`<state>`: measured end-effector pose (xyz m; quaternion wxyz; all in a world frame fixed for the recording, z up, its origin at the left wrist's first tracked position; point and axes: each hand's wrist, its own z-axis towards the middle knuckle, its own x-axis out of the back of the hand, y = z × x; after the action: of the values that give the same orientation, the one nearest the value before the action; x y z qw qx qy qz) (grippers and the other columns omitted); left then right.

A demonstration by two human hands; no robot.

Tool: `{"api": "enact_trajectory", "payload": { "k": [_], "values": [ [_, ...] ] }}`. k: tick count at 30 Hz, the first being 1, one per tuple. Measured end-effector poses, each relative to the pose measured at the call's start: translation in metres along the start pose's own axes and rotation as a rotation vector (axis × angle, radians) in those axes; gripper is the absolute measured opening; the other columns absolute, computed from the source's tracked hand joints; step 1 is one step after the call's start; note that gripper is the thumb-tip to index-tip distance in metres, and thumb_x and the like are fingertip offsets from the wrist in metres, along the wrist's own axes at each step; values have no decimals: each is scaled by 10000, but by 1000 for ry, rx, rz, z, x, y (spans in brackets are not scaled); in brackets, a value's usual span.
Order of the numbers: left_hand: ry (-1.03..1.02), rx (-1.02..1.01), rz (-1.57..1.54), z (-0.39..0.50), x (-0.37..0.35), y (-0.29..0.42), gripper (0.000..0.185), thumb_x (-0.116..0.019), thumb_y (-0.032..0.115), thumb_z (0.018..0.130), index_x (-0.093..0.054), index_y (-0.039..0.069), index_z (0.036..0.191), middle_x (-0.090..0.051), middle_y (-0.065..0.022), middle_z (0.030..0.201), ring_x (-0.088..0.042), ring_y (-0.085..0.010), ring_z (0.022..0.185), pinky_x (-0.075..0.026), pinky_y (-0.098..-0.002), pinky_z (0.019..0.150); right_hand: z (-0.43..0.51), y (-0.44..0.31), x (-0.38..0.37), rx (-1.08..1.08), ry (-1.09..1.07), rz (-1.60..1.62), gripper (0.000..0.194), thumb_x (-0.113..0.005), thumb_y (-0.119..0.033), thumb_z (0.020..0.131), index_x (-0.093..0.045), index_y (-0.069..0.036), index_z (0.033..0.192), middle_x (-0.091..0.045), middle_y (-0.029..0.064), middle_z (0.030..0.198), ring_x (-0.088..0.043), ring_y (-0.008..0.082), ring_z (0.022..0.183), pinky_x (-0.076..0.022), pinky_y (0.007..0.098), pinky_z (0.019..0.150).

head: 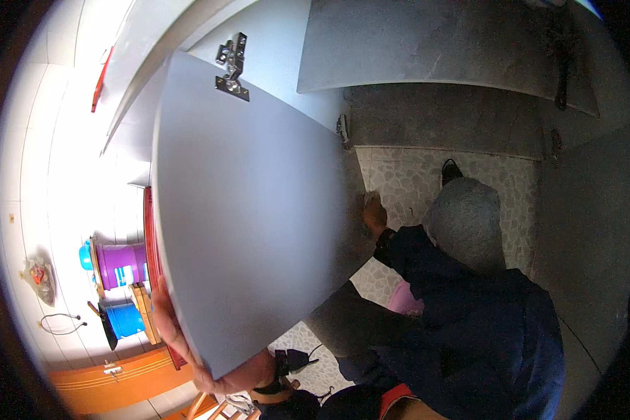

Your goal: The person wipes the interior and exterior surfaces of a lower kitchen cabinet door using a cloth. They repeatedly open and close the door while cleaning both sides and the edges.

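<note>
My left hand (241, 374) grips the lower left corner of a light grey cabinet door (252, 210), its fingers wrapped round the edge onto the far face. A dark strap (282, 365) circles the wrist. The door stands swung out from the cabinet. A metal concealed hinge (232, 73) joins its upper edge to the pale cabinet side wall (268, 47), and a second hinge (343, 130) sits further along that edge, in shadow. My right hand is out of view.
A co-worker in a grey cap (467, 220) and dark blue clothing crouches at right, one hand (376, 212) at the door's far end. Behind are a grey shelf panel (425, 47) and stone-patterned floor (399, 168). A purple bucket (118, 262) and blue bucket (126, 320) stand at left.
</note>
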<state>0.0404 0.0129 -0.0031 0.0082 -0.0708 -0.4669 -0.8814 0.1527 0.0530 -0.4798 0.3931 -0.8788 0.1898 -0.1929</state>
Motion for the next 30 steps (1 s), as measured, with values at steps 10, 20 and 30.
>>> {"api": "enact_trajectory", "payload": {
  "k": [10, 20, 30],
  "values": [
    [-147, 18, -451, -1, 4, 0, 783, -463, 406, 844, -324, -62, 1457, -375, -215, 1498, -384, -291, 1382, -361, -441, 1114, -88, -107, 22, 359, 199, 155, 456, -437, -294, 1002, -517, -16, 1354, -635, 256, 1151, -638, 419, 979, -498, 448, 863],
    [-206, -49, -449, -4, -3, 3, 736, -440, 389, 849, -368, -40, 1443, -393, -176, 1499, -420, -284, 1349, -353, -429, 1105, -265, -239, 74, 1223, 167, 468, 407, -506, -170, 996, -514, 114, 1288, -609, 241, 947, -628, 332, 758, -505, 395, 699],
    [-145, 63, -550, -17, -17, 10, 754, -429, 398, 836, -345, -16, 1460, -394, -188, 1489, -381, -322, 1378, -321, -451, 1130, -296, -299, 111, 1681, 163, 365, 372, -618, -62, 876, -581, 56, 1226, -604, 179, 955, -637, 290, 644, -520, 379, 538]
  ]
}}
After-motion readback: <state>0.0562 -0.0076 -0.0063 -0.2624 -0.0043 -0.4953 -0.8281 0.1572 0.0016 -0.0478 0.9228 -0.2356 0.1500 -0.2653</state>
